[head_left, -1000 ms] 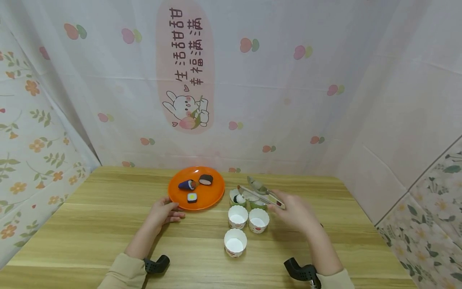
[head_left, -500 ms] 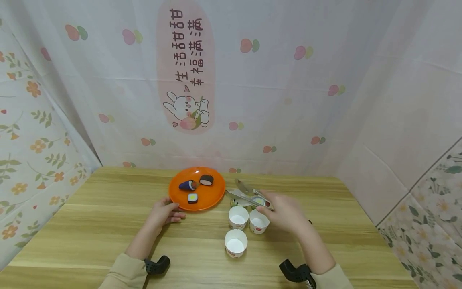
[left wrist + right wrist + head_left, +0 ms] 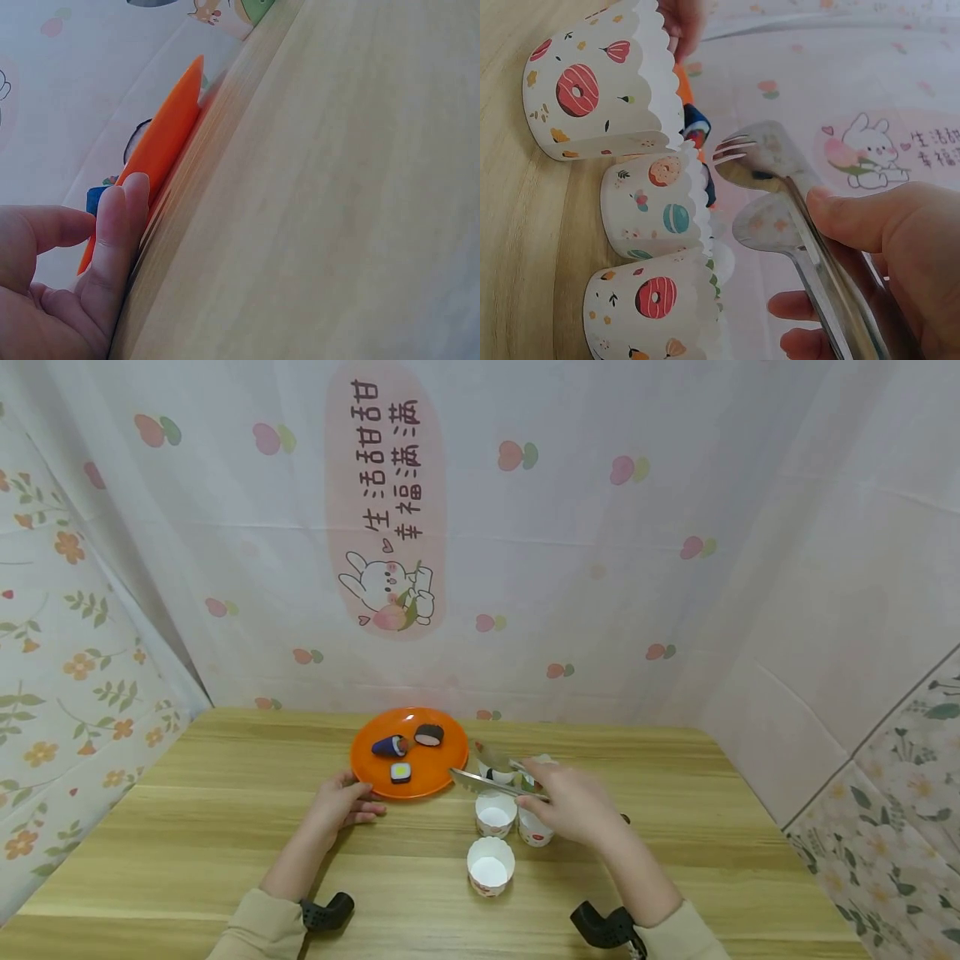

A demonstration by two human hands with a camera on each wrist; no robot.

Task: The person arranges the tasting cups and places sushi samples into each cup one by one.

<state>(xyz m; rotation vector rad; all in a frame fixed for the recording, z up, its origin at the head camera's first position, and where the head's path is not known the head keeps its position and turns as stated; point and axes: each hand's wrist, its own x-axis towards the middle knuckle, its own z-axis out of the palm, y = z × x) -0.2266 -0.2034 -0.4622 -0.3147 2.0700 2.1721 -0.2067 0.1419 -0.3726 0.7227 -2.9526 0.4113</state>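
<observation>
My left hand (image 3: 337,803) pinches the near left rim of an orange plate (image 3: 442,772), thumb above and fingers beneath, as the left wrist view shows. On it lie a blue cone-shaped toy sushi roll (image 3: 389,746), a dark round toy sushi (image 3: 429,734) and a small square sushi piece (image 3: 401,772) with a yellow centre. My right hand (image 3: 573,802) holds metal serving tongs (image 3: 821,244), one end fork-shaped. Their arms stand apart with nothing between them, tips close to the plate's right edge and above the paper cups.
White scalloped paper cups stand right of the plate: a front cup (image 3: 491,867), a middle cup (image 3: 495,814) and a right cup (image 3: 535,831). Behind them, greenish cups are partly hidden by the tongs and hand. A printed curtain (image 3: 570,610) hangs behind the wooden table (image 3: 187,835).
My right hand has carried the tongs left, from over the back cups towards the plate's right edge. The left hand and the plate have kept their place.
</observation>
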